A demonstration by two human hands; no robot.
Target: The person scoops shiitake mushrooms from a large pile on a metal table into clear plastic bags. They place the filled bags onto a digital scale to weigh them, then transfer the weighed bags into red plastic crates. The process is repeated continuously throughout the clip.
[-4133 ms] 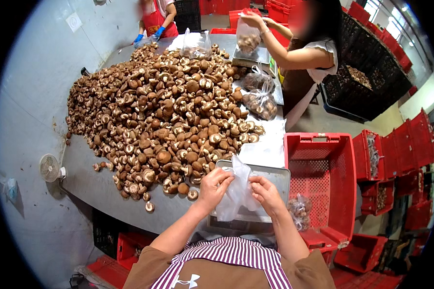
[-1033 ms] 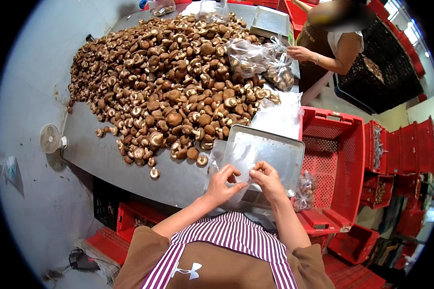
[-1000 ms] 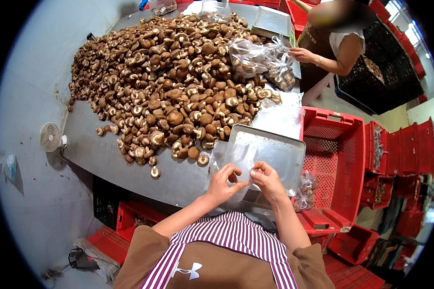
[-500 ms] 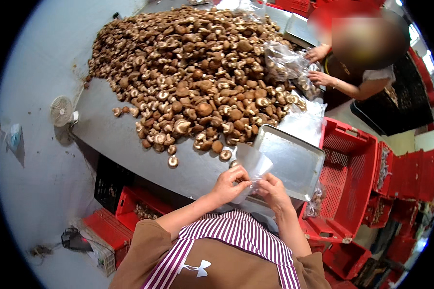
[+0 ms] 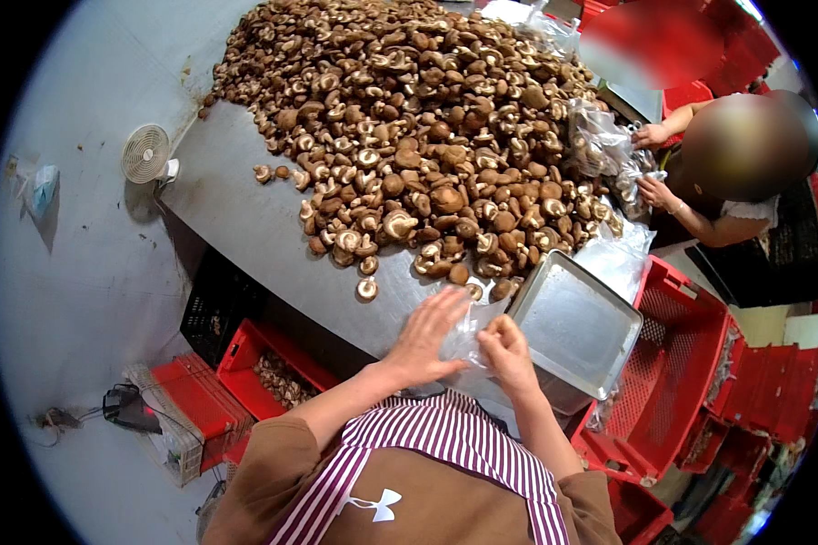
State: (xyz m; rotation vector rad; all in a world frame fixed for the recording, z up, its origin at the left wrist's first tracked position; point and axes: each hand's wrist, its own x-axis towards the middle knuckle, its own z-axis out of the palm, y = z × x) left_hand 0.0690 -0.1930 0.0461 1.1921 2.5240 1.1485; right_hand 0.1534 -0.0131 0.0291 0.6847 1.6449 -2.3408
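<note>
Plastic bag (image 5: 463, 341), clear and crumpled, between two bare hands.

Nearest on my feed: striped apron (image 5: 450, 436). Just past it, right hand (image 5: 509, 354) pinches the bag's right side, thumb to forefinger; left hand (image 5: 424, 334) is at its left side, fingers nearly straight, slightly blurred, no pinch that I can see. Key relation: bag lies immediately left of the right fingertips and right of the left palm; both hands about equally near, only the right clearly gripping. Long axis: can't tell, film's bunched. Right of the right hand, metal tray (image 5: 574, 318); beyond that, red crate (image 5: 641, 400). Farther: brown mushroom heap (image 5: 409, 154) on steel table (image 5: 245, 218), then co-worker's hands (image 5: 659, 193) at bagged mushrooms (image 5: 598, 141).
</note>
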